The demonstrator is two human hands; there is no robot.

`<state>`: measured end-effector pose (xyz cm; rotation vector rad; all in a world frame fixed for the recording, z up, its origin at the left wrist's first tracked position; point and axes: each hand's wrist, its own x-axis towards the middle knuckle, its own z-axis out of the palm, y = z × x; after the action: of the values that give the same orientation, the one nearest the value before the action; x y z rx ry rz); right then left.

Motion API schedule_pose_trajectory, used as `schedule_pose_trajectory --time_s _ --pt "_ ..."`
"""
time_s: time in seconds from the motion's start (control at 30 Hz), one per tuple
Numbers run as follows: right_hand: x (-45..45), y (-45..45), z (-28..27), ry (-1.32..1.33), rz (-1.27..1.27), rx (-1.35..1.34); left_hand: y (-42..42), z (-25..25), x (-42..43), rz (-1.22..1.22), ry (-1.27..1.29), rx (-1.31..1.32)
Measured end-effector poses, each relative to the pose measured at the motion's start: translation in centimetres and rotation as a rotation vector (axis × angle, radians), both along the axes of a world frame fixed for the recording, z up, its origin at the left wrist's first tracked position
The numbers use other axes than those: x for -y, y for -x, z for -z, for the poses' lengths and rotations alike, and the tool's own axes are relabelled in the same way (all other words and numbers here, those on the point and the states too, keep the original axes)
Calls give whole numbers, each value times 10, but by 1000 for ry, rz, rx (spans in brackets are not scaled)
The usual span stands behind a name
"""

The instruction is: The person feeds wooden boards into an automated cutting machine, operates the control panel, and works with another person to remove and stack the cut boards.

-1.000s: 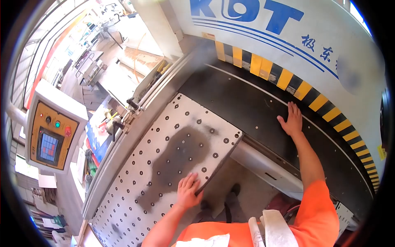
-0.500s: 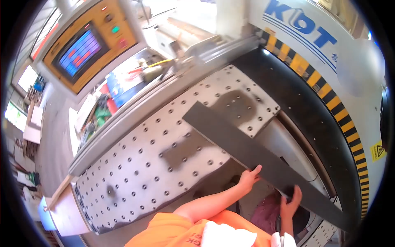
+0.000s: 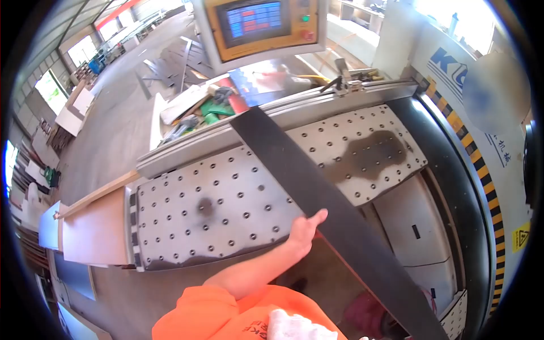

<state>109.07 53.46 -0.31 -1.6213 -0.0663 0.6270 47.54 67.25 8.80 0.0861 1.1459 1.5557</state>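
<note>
Across perforated counter (image 3: 170,218), out over metal rail (image 3: 192,151), dark strip (image 3: 340,229) has advanced | left hand (image 3: 303,234) curled, gripping its long edge; right hand unseen, can't tell | risk: off-centre grip, strip tips, scrapes

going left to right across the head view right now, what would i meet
Blue panel, light brown panel, small dark stain on the metal plate, blue screen, left hand, dark slot, yellow warning sign
</note>
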Motion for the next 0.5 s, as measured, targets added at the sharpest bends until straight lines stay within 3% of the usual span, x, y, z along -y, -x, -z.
schedule_pose_trajectory --time_s 0.17,0.27,0.3,0.33,0.37,0.4,0.43,0.47,0.5 --pt "32 18 -38 -295 -91 -40 83 -38 4 -38 -50 -7" --pt "26 90 -57 -534 -204 -157 167 17 -28 -49 -170 -145" --pt "11 183 -102 -523 -37 -306 203 33 -16 -33 -259 -142" --pt "0 216 -97 -498 -88 -307 238 47 -4 -16 -348 -134" --pt "-16 293 -119 -572 -65 -449 244 7 41 -135 -210 -91" --pt "-28 339 -116 -523 -110 -385 279 21 73 -64 -114 -82" --pt "-47 380 -98 -407 13 -332 299 23 114 -40 -151 -259" --pt "-58 436 -111 -353 16 -345 324 39 146 -127 -171 -324" --pt "-72 467 -97 -576 -130 -418 336 27 174 -168 -90 -344"
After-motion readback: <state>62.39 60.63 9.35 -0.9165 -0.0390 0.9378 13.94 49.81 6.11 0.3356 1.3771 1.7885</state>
